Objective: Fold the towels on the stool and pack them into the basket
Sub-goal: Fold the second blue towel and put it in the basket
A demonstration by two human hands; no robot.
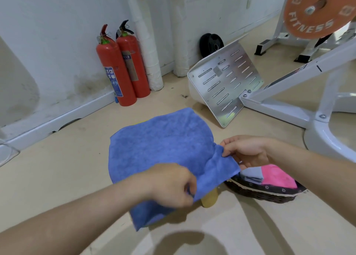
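- The blue terry-cloth towel [159, 148] lies spread over the pale, yellow-legged stool [209, 199] and hides the seat, with its near edge hanging off the front. The fold looks to be just starting. To do it well, both held points should rise together and travel to the far edge so the corners meet, and the crease should then be pressed flat.
- The dark woven wicker basket [265, 194] with a flower-print lining sits on the beige floor [57, 168], just beside the stool on the right. It holds a folded grey-blue towel [251, 174] and a folded pink towel [277, 175] side by side.
- The left hand [173, 185] has its fingers clenched on the towel's near edge.
- The right hand [248, 151] pinches the towel's right corner between thumb and fingers.
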